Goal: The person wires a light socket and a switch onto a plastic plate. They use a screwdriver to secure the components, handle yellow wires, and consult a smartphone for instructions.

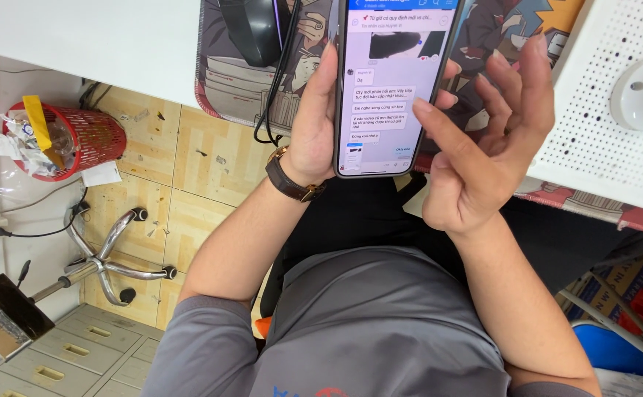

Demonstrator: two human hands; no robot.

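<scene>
Two hands | left hand (308, 136) wraps glossy slab phone (391, 88) | right hand (483, 147) spread, forefinger touching glass

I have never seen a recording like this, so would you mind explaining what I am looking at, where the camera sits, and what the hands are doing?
There is no machine here, only a seated person filmed by a camera worn on their head, looking down at their own lap and hands. The left hand, with a brown wristwatch, holds a phone upright; its screen shows a chat. The right hand is beside the phone, forefinger stretched to the screen's edge. Ahead is a white desk with a picture-printed mat, a black mouse and a white perforated box. On the tiled floor at left stand a red wastebasket and a chrome chair base.
</scene>
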